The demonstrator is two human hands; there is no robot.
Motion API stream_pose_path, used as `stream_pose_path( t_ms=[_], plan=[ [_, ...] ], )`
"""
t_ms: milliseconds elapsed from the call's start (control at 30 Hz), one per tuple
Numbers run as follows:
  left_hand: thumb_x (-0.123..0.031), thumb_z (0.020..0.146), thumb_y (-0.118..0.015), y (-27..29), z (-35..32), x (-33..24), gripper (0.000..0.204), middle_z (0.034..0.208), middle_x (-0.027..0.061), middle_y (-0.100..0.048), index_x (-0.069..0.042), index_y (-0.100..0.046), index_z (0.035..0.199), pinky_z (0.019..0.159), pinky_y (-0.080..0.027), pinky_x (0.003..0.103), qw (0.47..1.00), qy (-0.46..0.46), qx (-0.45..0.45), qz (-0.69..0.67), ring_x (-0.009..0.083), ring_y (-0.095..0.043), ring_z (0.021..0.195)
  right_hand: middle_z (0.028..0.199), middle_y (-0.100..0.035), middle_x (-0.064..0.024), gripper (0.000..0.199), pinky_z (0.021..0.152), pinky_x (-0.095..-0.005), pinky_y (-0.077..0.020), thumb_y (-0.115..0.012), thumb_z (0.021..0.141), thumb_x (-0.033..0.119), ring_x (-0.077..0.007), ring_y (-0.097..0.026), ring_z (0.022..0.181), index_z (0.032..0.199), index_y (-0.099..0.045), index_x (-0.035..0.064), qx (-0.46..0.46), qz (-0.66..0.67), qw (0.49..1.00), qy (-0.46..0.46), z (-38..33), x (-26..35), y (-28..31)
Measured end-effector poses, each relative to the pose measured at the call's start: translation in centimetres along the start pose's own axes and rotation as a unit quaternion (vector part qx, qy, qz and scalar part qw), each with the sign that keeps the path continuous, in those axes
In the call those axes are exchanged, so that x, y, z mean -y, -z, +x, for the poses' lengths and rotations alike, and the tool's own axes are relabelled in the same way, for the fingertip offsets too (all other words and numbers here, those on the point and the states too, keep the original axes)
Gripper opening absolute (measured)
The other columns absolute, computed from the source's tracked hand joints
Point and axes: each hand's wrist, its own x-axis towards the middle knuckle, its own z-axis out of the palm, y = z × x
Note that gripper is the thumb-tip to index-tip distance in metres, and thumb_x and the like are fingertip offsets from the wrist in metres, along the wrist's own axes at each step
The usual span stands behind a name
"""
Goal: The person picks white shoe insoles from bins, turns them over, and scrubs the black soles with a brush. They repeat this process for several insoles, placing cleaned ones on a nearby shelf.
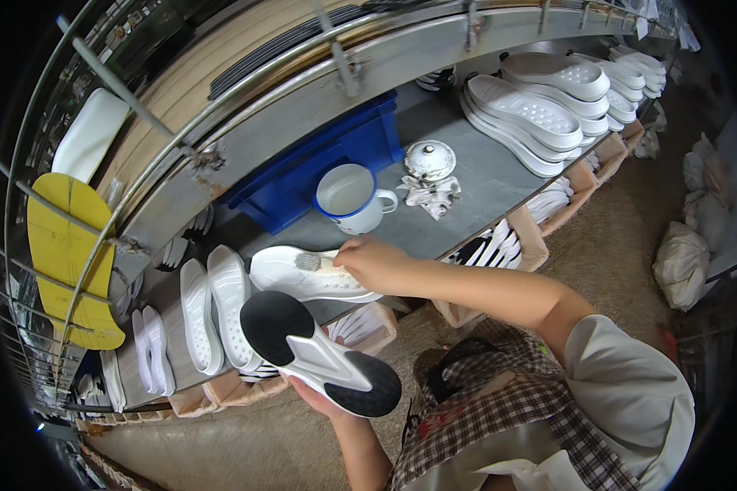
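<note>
My right hand (378, 263) is closed around the pale handle of a small brush (308, 261) with grey bristles. Those bristles are over the inner face of a white shoe sole (272, 274) lying on the bench; whether they touch it I cannot tell. Nearer to me, my left hand (318, 398) grips another shoe sole (319, 356), tilted with its black and white tread showing. Part of that hand is hidden behind the sole. Beyond my right hand stands a white enamel mug (356, 222) with a blue rim.
White soles lie in a row (213, 307) at left and in stacks (540, 106) at right on the grey bench (475, 192). A speckled lid (430, 159), stained cloth (434, 196) and blue bin (303, 172) stand behind. Boxes (536, 245) line the front edge; a metal rail (246, 86) crosses above.
</note>
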Motion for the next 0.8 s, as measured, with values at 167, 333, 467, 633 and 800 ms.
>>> stream_pose_path(
  t_ms=[167,333,467,633,800],
  plan=[
    [-0.058,0.091,-0.035,0.0,0.0,-0.3,0.071,0.14,0.0191,-0.037,-0.012,-0.025,0.143,0.101,-0.039,0.051,1.0,-0.004,-0.012,0.024,0.0353,-0.044,0.123,0.092,-0.065,-0.0079,0.017,0.079,-0.0379,-0.0493,-0.058,0.078,0.008,-0.0287,-0.059,0.093,0.093,-0.066,0.0058,-0.128,-0.042,0.991,-0.027,-3.7,-3.2,4.6],
    [-0.058,0.092,-0.031,-1.7,0.0,0.3,0.073,0.131,0.0243,-0.045,-0.004,-0.027,0.141,0.087,-0.051,0.044,0.996,-0.035,-0.079,-0.001,0.0343,-0.056,0.108,0.095,-0.065,-0.0106,0.021,0.078,-0.0368,-0.0494,-0.061,0.074,0.007,-0.0297,-0.059,0.089,0.095,-0.065,0.0058,-0.094,-0.198,0.974,-0.051,-4.4,-6.4,8.7],
    [-0.057,0.091,-0.033,-2.5,0.6,0.5,0.071,0.13,0.0224,-0.048,-0.006,-0.029,0.141,0.086,-0.052,0.044,0.998,-0.02,-0.058,-0.01,0.0333,-0.057,0.107,0.096,-0.064,-0.0121,0.023,0.08,-0.0386,-0.0485,-0.059,0.073,0.005,-0.0308,-0.059,0.09,0.095,-0.065,0.0046,-0.095,-0.028,0.989,0.11,-0.4,-2.5,4.0],
    [-0.057,0.091,-0.033,-2.3,0.2,0.5,0.07,0.131,0.022,-0.046,-0.007,-0.031,0.14,0.088,-0.05,0.047,0.996,-0.03,-0.086,-0.007,0.0345,-0.056,0.108,0.099,-0.066,-0.0168,0.024,0.078,-0.0406,-0.0512,-0.06,0.072,0.005,-0.0302,-0.063,0.093,0.094,-0.068,0.003,0.146,-0.166,0.975,-0.022,8.7,1.1,-2.6],
    [-0.055,0.091,-0.036,-1.2,-1.2,-0.1,0.07,0.137,0.0249,-0.039,-0.009,-0.027,0.143,0.098,-0.041,0.054,0.989,-0.016,-0.027,-0.145,0.0404,-0.048,0.117,0.101,-0.065,-0.0222,0.023,0.08,-0.0413,-0.0515,-0.06,0.076,0.012,-0.0306,-0.065,0.094,0.094,-0.07,0.0016,0.224,-0.17,0.949,-0.146,12.8,-0.5,-5.4]
  ],
)
